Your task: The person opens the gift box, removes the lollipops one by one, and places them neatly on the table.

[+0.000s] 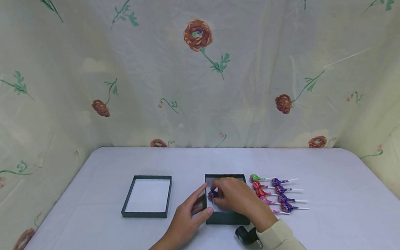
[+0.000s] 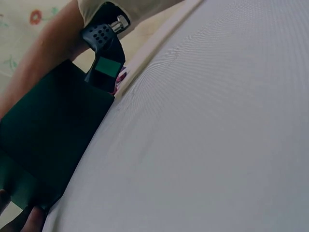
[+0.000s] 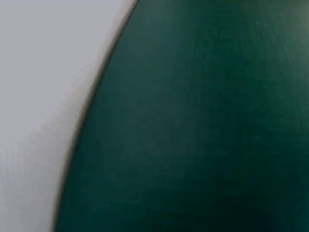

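Note:
A dark green open box [image 1: 223,217] stands on the table, its light inside partly hidden by my right hand [image 1: 237,197]. That hand reaches in over the rim and pinches a purple-wrapped lollipop [image 1: 212,195] near the box's left wall; the stick is hidden behind the fingers. My left hand [image 1: 185,221] rests against the box's left side, fingers fairly straight, thumb near the front corner. From the left wrist, fingertips [image 2: 33,220] touch the lower corner of the green box [image 2: 53,130]. The right wrist view is filled mostly by the box's green wall [image 3: 193,121].
The shallow lid [image 1: 145,214], dark-rimmed with a white inside, lies to the left. Right of the box are two columns of lollipops: a green one [image 1: 254,178], red and pink ones [image 1: 260,192], and several purple ones [image 1: 283,198]. A black wrist camera [image 1: 245,235] sits at my right wrist.

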Action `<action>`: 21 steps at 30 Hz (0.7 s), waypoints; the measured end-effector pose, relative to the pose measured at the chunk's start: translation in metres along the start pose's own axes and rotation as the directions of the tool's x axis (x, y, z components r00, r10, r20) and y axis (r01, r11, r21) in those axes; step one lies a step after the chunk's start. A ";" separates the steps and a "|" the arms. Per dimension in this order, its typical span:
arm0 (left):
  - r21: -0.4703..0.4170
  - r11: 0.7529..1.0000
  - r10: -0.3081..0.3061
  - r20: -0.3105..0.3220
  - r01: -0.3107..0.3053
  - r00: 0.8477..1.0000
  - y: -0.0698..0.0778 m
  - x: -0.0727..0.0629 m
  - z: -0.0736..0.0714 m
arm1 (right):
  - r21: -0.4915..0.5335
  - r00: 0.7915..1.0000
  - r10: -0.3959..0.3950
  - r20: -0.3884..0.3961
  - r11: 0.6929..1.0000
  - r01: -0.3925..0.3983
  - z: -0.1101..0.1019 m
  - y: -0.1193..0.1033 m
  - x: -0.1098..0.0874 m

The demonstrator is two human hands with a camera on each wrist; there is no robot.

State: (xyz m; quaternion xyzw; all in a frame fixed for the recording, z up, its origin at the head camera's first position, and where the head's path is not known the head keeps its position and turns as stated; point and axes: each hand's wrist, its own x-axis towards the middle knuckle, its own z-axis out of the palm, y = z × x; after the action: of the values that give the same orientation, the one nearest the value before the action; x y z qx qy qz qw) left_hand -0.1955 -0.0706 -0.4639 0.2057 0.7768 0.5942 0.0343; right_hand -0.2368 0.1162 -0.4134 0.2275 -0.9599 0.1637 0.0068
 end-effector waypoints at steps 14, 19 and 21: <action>0.009 1.000 -0.022 0.008 0.022 1.000 -0.001 0.001 -0.001 | 0.027 1.000 0.001 -0.003 1.000 -0.001 -0.002 -0.002 0.000; 0.000 1.000 -0.014 0.007 0.014 1.000 -0.002 0.002 -0.001 | 0.018 0.999 -0.023 -0.034 1.000 0.024 -0.002 -0.001 -0.001; -0.003 1.000 -0.014 0.008 0.014 1.000 -0.002 0.002 -0.001 | 0.008 0.998 -0.037 -0.051 0.999 0.037 -0.003 0.000 -0.001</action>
State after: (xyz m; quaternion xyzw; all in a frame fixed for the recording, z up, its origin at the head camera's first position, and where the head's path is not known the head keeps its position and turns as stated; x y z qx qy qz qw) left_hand -0.1983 -0.0709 -0.4649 0.2025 0.7772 0.5943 0.0421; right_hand -0.2361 0.1176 -0.4109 0.2410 -0.9543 0.1736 0.0334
